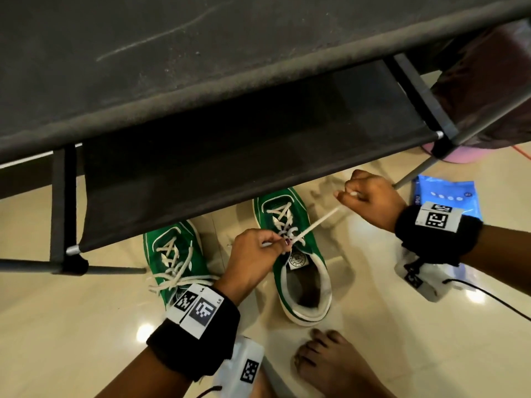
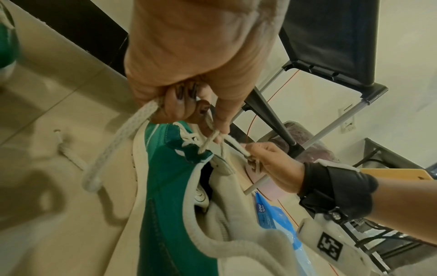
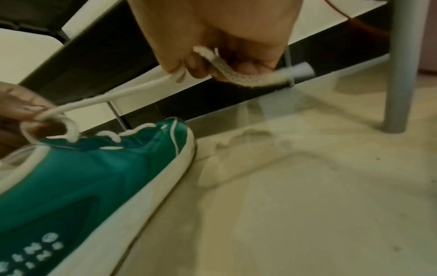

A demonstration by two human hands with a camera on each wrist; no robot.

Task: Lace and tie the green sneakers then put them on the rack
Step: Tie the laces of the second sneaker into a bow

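The right sneaker [image 1: 298,254] lies on the floor [image 1: 402,326] below the rack [image 1: 201,156], toe toward it. Left hand [image 1: 255,259] pinches the lace [image 1: 316,222] at the top eyelets; right hand [image 1: 370,196], fingers clenched on its end, draws it taut up and rightward. The knot probably isn't formed yet.

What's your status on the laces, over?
Left hand pinching lace at the right sneaker; right hand pulling the other lace end taut. Left sneaker laced. Both off the rack. Nothing blocking.
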